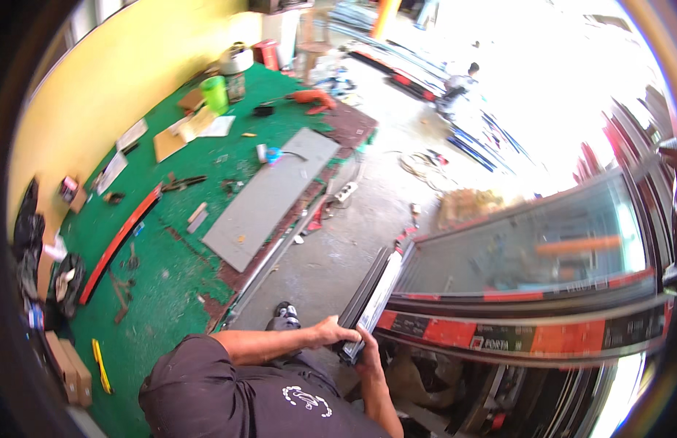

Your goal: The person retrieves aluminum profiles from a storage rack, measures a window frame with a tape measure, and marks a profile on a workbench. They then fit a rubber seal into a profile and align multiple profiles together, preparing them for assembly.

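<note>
A small bundle of long profiles slants away from my body over the grey floor, one dark profile (364, 286) beside a pale silvery profile (382, 288). My left hand (337, 332) is closed round the near end of the bundle from the left. Just right of it and a little nearer, my right hand (369, 355) grips the same end, thumb up. My palms and most of my fingertips are hidden. At the far end of the bundle hangs a red and dark strip (406, 237). Close on the right stands a glazed frame (499, 252) with red and black tape along it.
To the left stands a green-topped workbench (167, 292) bearing a grey panel (273, 201), an orange drill (313, 100), a long red bar (119, 244) and a yellow cutter (101, 367). A coiled cable (424, 166) lies on the floor. Farther off, a person (459, 87) is low among profiles.
</note>
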The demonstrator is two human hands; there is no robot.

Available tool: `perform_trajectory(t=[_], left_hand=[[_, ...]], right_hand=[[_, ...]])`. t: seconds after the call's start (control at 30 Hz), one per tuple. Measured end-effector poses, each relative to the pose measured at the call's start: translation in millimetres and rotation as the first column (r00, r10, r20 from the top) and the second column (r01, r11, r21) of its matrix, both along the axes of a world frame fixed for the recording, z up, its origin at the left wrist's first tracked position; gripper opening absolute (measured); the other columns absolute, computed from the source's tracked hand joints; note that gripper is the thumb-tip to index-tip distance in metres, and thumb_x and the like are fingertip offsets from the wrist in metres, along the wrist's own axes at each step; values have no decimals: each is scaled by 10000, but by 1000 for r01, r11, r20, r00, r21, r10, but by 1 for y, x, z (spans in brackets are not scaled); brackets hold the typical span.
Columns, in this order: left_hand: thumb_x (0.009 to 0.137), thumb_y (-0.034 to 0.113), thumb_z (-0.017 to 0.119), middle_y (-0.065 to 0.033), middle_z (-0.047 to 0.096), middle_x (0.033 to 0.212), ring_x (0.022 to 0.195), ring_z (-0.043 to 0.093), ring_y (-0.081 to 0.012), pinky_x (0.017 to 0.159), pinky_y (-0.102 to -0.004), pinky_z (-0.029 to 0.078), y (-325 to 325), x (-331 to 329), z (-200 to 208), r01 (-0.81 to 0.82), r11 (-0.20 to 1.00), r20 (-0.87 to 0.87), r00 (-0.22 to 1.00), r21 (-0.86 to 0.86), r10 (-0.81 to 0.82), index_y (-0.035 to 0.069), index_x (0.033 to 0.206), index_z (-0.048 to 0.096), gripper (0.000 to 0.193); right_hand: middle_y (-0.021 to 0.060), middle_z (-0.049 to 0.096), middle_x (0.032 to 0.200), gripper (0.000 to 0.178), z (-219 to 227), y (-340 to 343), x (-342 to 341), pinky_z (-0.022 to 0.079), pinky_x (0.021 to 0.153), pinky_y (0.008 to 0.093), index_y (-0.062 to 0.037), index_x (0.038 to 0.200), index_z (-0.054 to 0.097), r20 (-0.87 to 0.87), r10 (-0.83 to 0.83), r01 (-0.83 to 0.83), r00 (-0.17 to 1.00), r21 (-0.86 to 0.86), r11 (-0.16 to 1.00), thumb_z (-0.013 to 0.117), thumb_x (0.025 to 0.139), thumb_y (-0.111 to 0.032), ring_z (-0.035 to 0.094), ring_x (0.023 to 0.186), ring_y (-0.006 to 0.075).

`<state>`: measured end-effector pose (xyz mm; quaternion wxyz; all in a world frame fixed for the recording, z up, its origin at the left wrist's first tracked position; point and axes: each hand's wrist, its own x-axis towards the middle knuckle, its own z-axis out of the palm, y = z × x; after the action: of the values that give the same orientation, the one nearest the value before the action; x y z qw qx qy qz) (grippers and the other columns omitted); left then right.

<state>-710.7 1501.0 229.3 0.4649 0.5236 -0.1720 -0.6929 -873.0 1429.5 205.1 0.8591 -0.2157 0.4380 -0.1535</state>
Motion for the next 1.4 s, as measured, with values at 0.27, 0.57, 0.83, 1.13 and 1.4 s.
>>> perform_trajectory(t=[0.27, 0.57, 0.83, 1.13, 1.4], left_hand=[[782, 160, 887, -81, 639, 1302, 1195, 625, -190, 1068, -364, 503, 35, 176, 16, -338, 908, 78, 927, -248, 367, 36, 1456, 499, 787], [799, 97, 831, -31, 641, 1248, 1153, 641, -163, 975, -321, 553, 83, 224, 3, -753, 608, -92, 644, -252, 760, 81, 1446, 501, 726], [823, 46, 772, -47, 659, 1224, 1131, 657, -203, 963, -393, 560, 42, 248, -24, -914, 358, -124, 384, -190, 915, 102, 1407, 534, 634], [810, 24, 790, -23, 675, 1175, 1126, 655, -186, 922, -414, 562, 46, 319, -51, -957, 245, -58, 257, -154, 965, 98, 1376, 570, 611], [797, 3, 817, -122, 633, 1370, 1248, 619, -301, 1046, -485, 492, 115, 326, -111, -998, 25, 401, 3, -51, 916, 58, 1478, 493, 756]], right_hand=[[130, 684, 1133, 520, 35, -31, 213, 625, 825, 391, 1, 1327, 507, 177, 348, -292, 921, -279, 915, 788, 896, -69, 720, 963, 246], [80, 713, 1108, 526, 25, -27, 346, 608, 835, 366, -12, 1289, 576, 132, 753, -683, 645, -343, 645, 859, 854, -101, 709, 952, 187], [134, 724, 1104, 612, -8, -71, 432, 613, 811, 385, 56, 1244, 611, 33, 930, -822, 366, -458, 340, 928, 779, -185, 714, 965, 225], [156, 707, 1135, 616, -49, -60, 520, 622, 793, 397, 72, 1297, 555, -31, 964, -920, 264, -307, 242, 862, 880, -263, 717, 916, 226], [212, 726, 1112, 804, -76, -72, 553, 575, 915, 414, 117, 1306, 576, -482, 875, -865, -45, -420, -275, 812, 870, -516, 714, 1053, 316]])
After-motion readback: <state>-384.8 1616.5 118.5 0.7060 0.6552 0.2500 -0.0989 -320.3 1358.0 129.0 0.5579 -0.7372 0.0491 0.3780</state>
